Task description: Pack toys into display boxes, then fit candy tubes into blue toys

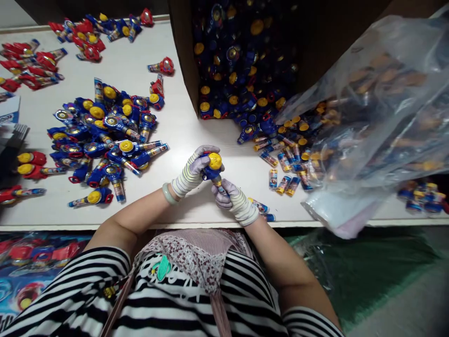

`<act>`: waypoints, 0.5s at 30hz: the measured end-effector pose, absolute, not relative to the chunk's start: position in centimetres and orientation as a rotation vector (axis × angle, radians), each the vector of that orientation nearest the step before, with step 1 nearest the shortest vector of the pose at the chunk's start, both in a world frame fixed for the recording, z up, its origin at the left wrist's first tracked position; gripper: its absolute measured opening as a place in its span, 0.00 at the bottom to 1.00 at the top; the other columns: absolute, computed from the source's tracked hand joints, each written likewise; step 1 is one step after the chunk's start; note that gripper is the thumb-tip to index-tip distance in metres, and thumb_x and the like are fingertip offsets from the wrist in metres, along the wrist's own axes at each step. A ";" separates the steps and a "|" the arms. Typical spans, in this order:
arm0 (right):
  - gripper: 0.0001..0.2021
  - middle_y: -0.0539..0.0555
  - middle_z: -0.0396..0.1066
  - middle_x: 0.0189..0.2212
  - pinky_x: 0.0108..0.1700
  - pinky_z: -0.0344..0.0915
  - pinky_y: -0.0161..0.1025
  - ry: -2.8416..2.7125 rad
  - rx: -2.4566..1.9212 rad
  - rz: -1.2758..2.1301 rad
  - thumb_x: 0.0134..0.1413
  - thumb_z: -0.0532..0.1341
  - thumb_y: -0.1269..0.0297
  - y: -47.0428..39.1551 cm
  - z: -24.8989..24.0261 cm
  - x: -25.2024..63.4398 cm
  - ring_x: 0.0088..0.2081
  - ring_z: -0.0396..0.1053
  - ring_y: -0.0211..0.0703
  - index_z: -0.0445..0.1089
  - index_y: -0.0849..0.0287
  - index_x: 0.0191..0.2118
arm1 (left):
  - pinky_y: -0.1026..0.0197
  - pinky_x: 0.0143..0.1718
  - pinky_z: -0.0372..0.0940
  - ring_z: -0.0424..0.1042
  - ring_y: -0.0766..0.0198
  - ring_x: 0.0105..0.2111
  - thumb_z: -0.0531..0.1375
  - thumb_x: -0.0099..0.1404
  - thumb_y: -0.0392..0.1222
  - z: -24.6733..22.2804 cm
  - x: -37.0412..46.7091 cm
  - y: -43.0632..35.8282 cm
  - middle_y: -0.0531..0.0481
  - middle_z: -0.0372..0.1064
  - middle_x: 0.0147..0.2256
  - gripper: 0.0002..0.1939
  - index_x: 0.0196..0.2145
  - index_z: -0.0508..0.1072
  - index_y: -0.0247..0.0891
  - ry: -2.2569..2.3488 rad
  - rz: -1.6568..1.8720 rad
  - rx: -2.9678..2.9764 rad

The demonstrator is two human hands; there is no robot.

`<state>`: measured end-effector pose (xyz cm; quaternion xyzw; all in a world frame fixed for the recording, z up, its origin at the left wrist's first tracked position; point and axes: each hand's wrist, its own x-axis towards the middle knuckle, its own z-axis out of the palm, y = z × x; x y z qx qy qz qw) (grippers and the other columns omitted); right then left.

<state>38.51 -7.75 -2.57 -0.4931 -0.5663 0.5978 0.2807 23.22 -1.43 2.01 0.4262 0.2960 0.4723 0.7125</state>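
My left hand (196,171), in a striped work glove, is closed around a blue plastic toy (209,174) with a round yellow cap facing up. In my gloved right hand (232,200), the fingers are pinched on a small printed tube (220,187) at the toy's lower end. The tube meets the toy there; whether it is fully seated I cannot tell. Both hands are just above the white table, near its front edge. A few loose tubes (259,206) lie beside my right wrist.
A pile of blue toys with tubes (105,126) lies to the left, red ones (84,37) farther back. A cardboard box (184,56) on its side holds many blue toys. To the right, tubes (284,161) spill from a clear plastic bag (386,117).
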 end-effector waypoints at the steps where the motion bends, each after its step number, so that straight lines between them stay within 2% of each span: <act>1: 0.36 0.45 0.55 0.16 0.21 0.56 0.36 -1.503 -1.328 1.622 0.66 0.33 0.38 -7.7 -2.7 38.3 0.15 0.50 0.37 0.70 0.59 0.38 | 0.60 0.30 0.72 0.76 0.60 0.32 0.64 0.61 0.55 1.9 23.1 -1.4 0.49 0.71 0.33 0.23 0.48 0.67 0.39 0.674 1.037 0.956; 2: 0.35 0.47 0.59 0.17 0.23 0.58 0.37 -1.516 -1.372 1.575 0.66 0.36 0.38 -7.5 -2.6 38.3 0.17 0.54 0.38 0.70 0.59 0.40 | 0.61 0.30 0.72 0.76 0.60 0.32 0.64 0.61 0.55 1.8 23.0 -1.2 0.49 0.71 0.33 0.23 0.48 0.67 0.39 0.713 1.045 0.954; 4: 0.28 0.54 0.70 0.27 0.31 0.65 0.40 -1.563 -1.511 1.361 0.62 0.50 0.38 -7.1 -2.3 38.3 0.26 0.67 0.43 0.71 0.59 0.44 | 0.62 0.30 0.71 0.76 0.61 0.31 0.64 0.61 0.54 1.4 23.0 -0.9 0.51 0.70 0.32 0.22 0.47 0.67 0.40 0.815 1.116 0.909; 6: 0.24 0.58 0.73 0.34 0.39 0.66 0.42 -1.589 -1.611 1.177 0.56 0.59 0.40 -7.1 -1.9 38.3 0.35 0.71 0.48 0.72 0.58 0.44 | 0.63 0.30 0.71 0.76 0.62 0.31 0.62 0.62 0.55 0.9 23.1 -0.8 0.52 0.69 0.33 0.21 0.46 0.67 0.40 0.877 1.179 0.835; 8: 0.22 0.55 0.71 0.30 0.35 0.65 0.40 -1.492 -1.544 1.327 0.57 0.58 0.40 -7.7 -1.8 38.0 0.31 0.69 0.46 0.70 0.57 0.39 | 0.62 0.30 0.71 0.76 0.63 0.31 0.60 0.63 0.56 0.2 23.3 -1.0 0.52 0.69 0.33 0.20 0.46 0.67 0.40 0.859 1.177 0.785; 10: 0.23 0.47 0.61 0.20 0.26 0.58 0.36 -1.280 -1.344 1.654 0.59 0.53 0.39 -8.5 -1.9 37.2 0.21 0.59 0.39 0.67 0.56 0.35 | 0.61 0.31 0.71 0.75 0.63 0.30 0.60 0.63 0.57 -0.5 23.5 -1.3 0.52 0.68 0.32 0.21 0.46 0.67 0.40 0.812 1.132 0.783; 12: 0.24 0.43 0.54 0.17 0.21 0.52 0.33 -1.118 -1.191 1.850 0.61 0.50 0.38 -9.1 -2.2 36.4 0.17 0.51 0.35 0.66 0.56 0.36 | 0.61 0.31 0.70 0.74 0.63 0.29 0.60 0.61 0.59 -0.7 23.4 -1.4 0.52 0.68 0.31 0.23 0.45 0.67 0.40 0.789 1.077 0.822; 13: 0.24 0.43 0.55 0.17 0.21 0.52 0.33 -1.120 -1.172 1.857 0.60 0.51 0.38 -9.2 -2.3 36.2 0.17 0.51 0.34 0.66 0.56 0.38 | 0.60 0.31 0.70 0.74 0.62 0.29 0.61 0.60 0.59 -0.5 23.0 -1.2 0.51 0.69 0.31 0.23 0.45 0.68 0.40 0.810 1.055 0.874; 15: 0.23 0.48 0.66 0.24 0.27 0.62 0.35 -1.265 -1.222 1.720 0.58 0.56 0.41 -8.7 -2.4 36.8 0.23 0.62 0.37 0.69 0.57 0.44 | 0.59 0.32 0.71 0.73 0.62 0.29 0.61 0.60 0.59 0.8 21.1 -0.2 0.50 0.70 0.31 0.22 0.44 0.68 0.40 0.956 1.134 1.067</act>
